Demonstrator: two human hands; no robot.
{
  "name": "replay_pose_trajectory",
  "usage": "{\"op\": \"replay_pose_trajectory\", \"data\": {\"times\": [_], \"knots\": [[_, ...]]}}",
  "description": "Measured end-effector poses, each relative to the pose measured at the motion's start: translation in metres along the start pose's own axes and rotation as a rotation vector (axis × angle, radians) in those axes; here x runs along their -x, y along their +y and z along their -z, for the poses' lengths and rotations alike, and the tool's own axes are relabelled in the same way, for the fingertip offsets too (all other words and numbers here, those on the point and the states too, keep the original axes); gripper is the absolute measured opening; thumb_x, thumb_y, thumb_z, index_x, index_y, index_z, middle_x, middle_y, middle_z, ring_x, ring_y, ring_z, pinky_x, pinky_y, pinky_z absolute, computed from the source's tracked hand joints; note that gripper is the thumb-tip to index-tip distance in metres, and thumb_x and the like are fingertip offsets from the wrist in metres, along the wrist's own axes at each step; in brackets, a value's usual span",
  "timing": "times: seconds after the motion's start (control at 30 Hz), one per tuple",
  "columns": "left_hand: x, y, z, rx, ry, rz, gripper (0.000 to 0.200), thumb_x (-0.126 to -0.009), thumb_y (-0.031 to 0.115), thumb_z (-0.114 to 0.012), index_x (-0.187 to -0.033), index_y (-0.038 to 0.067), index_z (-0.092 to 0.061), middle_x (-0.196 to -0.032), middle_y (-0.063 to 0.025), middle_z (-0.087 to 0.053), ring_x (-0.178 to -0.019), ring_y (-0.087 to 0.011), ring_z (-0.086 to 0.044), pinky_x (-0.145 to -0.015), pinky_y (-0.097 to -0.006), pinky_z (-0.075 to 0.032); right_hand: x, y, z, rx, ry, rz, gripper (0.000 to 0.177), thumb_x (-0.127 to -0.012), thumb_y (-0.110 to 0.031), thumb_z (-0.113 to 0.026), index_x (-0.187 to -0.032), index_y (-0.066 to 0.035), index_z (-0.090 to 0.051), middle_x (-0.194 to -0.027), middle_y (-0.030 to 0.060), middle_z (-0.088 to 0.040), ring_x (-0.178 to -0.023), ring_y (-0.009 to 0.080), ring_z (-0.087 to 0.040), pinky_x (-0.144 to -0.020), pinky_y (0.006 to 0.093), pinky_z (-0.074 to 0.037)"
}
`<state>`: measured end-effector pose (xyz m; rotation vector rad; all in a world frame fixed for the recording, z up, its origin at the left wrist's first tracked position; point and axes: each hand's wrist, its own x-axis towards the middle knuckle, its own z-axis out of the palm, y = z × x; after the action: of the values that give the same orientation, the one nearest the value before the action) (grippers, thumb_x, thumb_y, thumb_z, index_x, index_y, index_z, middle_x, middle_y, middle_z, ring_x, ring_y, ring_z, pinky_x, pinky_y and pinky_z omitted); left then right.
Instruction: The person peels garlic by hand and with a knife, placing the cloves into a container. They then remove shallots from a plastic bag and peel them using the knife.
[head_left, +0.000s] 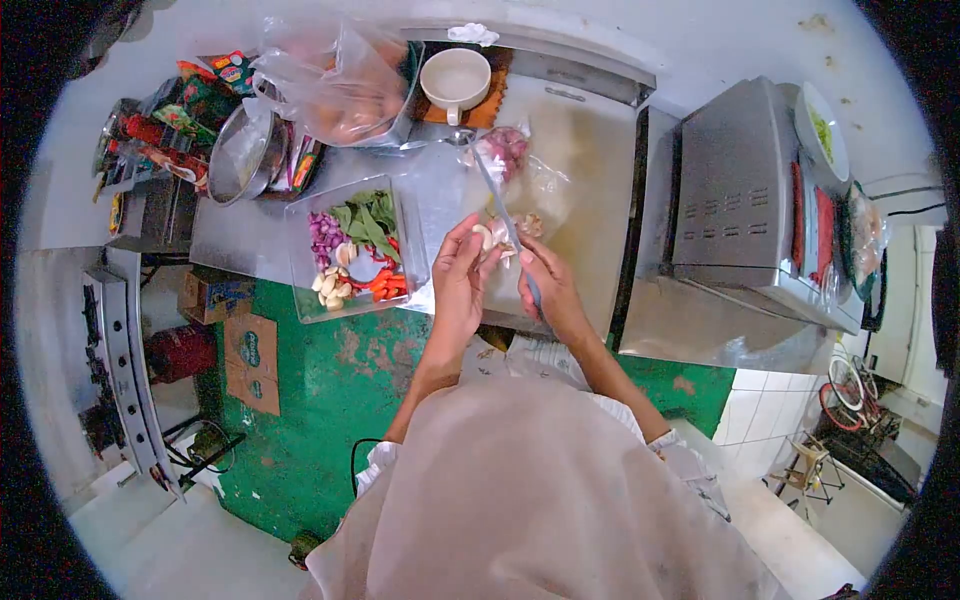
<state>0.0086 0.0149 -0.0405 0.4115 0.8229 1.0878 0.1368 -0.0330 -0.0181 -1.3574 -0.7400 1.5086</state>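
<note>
My left hand point(460, 268) pinches a pale garlic clove point(482, 236) between thumb and fingers. My right hand point(553, 292) is wrapped round the handle of a knife point(496, 192), whose blade points away from me and passes just right of the clove. Loose garlic pieces and skins point(531, 226) lie on the board beneath and beyond my hands. To the left, a clear plastic tray point(348, 313) holds purple shallots point(325, 237), green leaves point(368, 219), red chilies point(388, 285) and peeled garlic cloves point(331, 287). A plastic bag of shallots point(503, 152) lies past the knife tip.
A cream cup point(456, 78) stands at the back beside a large plastic bag point(345, 95). A metal pot point(243, 160) and several packets point(180, 120) crowd the back left. At right stands a grey metal appliance point(730, 200) with a plate point(822, 131) on top.
</note>
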Motion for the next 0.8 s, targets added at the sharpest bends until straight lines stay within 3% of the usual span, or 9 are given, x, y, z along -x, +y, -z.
{"op": "replay_pose_trajectory", "data": {"times": [0.2,0.5,0.57,0.6,0.67,0.8], "knots": [[-0.003,0.000,0.003,0.105,0.014,0.004,0.039,-0.090,0.015,-0.053,-0.126,0.003,-0.042,-0.113,-0.0103,-0.057,-0.099,-0.0158,-0.058,-0.084,-0.0260,-0.050,-0.003,0.000,0.000,0.017,0.059,-0.062,0.046,-0.090,-0.038,-0.047,-0.129,-0.014,-0.046,-0.051,-0.0022,-0.041,-0.038,0.0074,-0.037,-0.035,0.0238,-0.031],[-0.005,-0.001,0.015,0.102,-0.042,0.047,0.042,-0.091,0.019,-0.052,-0.128,0.006,-0.040,-0.116,-0.0117,-0.056,-0.097,-0.0157,-0.058,-0.080,-0.0248,-0.049,-0.016,0.008,0.010,-0.080,0.062,-0.273,0.054,-0.091,-0.045,-0.042,-0.130,-0.007,-0.042,-0.050,-0.0009,-0.043,-0.036,0.0108,-0.040,-0.033,0.0262,-0.033],[-0.005,-0.001,0.016,0.091,-0.028,0.047,0.041,-0.091,0.018,-0.052,-0.128,0.006,-0.040,-0.116,-0.0114,-0.057,-0.096,-0.0154,-0.058,-0.080,-0.0246,-0.049,-0.018,0.011,0.013,-0.154,0.063,-0.335,0.034,-0.091,-0.045,-0.042,-0.099,-0.012,-0.046,-0.050,-0.0025,-0.041,-0.034,0.0090,-0.039,-0.032,0.0226,-0.029],[-0.004,0.000,0.017,0.079,-0.014,0.046,0.041,-0.090,0.017,-0.053,-0.127,0.005,-0.040,-0.115,-0.0111,-0.057,-0.095,-0.0151,-0.058,-0.080,-0.0244,-0.049,-0.017,0.008,0.013,-0.153,0.061,-0.335,0.034,-0.091,-0.045,-0.042,-0.099,-0.012,-0.046,-0.050,-0.0025,-0.041,-0.034,0.0090,-0.039,-0.032,0.0226,-0.029],[-0.004,-0.001,0.020,0.054,0.013,0.024,0.040,-0.090,0.015,-0.054,-0.126,0.005,-0.041,-0.115,-0.0111,-0.057,-0.094,-0.0146,-0.058,-0.079,-0.0241,-0.049,-0.012,0.000,0.013,-0.116,0.060,-0.271,0.053,-0.092,-0.045,-0.041,-0.132,-0.011,-0.037,-0.050,-0.0024,-0.040,-0.036,0.0099,-0.040,-0.032,0.0250,-0.031],[-0.002,0.010,0.026,-0.019,0.108,-0.032,0.034,-0.087,0.015,-0.058,-0.118,0.005,-0.048,-0.110,-0.0091,-0.059,-0.088,-0.0124,-0.058,-0.073,-0.0226,-0.049,-0.005,-0.006,0.017,-0.075,0.112,-0.140,0.053,-0.092,-0.044,-0.041,-0.135,-0.014,-0.035,-0.050,-0.0020,-0.040,-0.037,0.0089,-0.039,-0.033,0.0244,-0.031]]}}
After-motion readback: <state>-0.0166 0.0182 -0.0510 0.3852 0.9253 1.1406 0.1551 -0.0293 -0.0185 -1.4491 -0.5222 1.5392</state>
